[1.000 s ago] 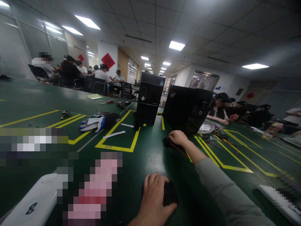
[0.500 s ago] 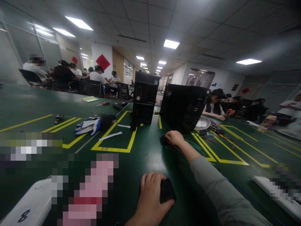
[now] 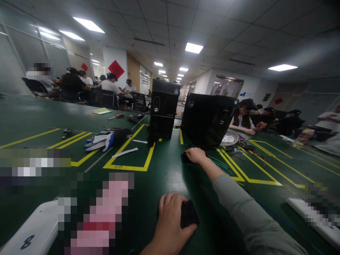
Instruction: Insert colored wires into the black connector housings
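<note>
Near the front edge of the view, my left hand (image 3: 171, 221) is closed round a black, blocky object (image 3: 190, 214) lying on the green table (image 3: 148, 191). Its thumb presses the near side; the kind of object is too dark to make out. Farther forward, my right hand (image 3: 196, 156) reaches out in a grey sleeve and grips a small black part (image 3: 183, 158). Red and green wires (image 3: 216, 163) run beside that hand. Fingers hide most of the small part.
Two black computer towers (image 3: 164, 109) (image 3: 208, 120) stand ahead. Blue-and-white gloves (image 3: 99, 142), a screwdriver (image 3: 116, 116) and paper strips (image 3: 124, 153) lie left. A round white basket (image 3: 228, 138) and loose parts are right. A white case (image 3: 34, 226) lies front left. A person (image 3: 245, 118) sits across.
My right hand has shifted very slightly to the left with the small black part. My left hand keeps its place on the black object.
</note>
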### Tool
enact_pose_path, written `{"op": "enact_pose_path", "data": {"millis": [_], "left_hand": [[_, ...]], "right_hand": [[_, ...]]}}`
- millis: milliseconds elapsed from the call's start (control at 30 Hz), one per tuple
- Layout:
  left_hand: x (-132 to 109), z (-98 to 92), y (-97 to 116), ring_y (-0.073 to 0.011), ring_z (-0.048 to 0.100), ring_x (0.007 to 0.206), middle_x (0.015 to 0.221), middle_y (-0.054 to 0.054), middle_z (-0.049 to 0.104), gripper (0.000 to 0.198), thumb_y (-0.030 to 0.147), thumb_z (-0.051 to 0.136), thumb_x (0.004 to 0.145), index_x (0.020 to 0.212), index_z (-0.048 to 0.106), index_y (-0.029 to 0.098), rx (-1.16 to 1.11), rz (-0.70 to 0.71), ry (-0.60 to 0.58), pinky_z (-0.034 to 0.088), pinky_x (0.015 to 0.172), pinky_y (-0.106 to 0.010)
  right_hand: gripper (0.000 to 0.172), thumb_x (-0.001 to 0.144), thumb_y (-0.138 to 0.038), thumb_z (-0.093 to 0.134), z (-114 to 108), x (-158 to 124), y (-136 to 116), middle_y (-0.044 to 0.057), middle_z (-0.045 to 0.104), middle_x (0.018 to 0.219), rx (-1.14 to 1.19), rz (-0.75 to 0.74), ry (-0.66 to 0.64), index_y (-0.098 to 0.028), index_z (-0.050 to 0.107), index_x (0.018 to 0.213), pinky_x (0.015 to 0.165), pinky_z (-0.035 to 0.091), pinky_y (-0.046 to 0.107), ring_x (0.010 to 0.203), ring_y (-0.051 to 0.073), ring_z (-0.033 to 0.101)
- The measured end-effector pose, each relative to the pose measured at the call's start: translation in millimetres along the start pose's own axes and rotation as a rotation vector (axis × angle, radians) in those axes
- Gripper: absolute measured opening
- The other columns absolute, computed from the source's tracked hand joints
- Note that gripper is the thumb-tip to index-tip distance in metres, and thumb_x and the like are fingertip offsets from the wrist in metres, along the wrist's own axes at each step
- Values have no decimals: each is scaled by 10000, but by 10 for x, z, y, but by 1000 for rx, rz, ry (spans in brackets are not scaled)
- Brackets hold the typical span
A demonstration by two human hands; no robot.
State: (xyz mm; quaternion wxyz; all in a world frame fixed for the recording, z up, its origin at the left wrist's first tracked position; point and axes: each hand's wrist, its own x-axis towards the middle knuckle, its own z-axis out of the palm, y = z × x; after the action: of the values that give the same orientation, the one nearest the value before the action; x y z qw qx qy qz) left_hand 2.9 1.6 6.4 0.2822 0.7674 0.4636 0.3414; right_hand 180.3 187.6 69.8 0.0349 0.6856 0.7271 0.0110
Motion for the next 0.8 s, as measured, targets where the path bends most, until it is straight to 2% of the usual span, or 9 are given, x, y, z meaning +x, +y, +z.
{"op": "enact_pose_path", "data": {"millis": [333,567,800], "left_hand": [[7,-41,82,-265,480,993,987,-37,577,392,177,728,562,910,553,211,16,-39,-22,274,954,-437],[-25,12,4,-256,471,994,1011,-36,561,442,195,754,558,945,542,218,24,-5,12,313,923,-394],[-27,4,-12,-269,471,998,1020,-45,563,464,253,786,548,942,541,219,50,15,1,338,888,-383]], "right_hand": [[279,908,-309,528,-43,157,-80,77,561,1169,-9,69,-91,-171,547,1150,826,492,410,979,203,579],[287,903,-306,536,-81,260,-171,79,562,1164,-22,99,-103,-164,544,1153,819,495,408,974,204,581],[285,901,-304,542,-104,70,-243,83,568,1148,-2,94,-25,-154,549,1142,808,500,396,957,200,587]]}}
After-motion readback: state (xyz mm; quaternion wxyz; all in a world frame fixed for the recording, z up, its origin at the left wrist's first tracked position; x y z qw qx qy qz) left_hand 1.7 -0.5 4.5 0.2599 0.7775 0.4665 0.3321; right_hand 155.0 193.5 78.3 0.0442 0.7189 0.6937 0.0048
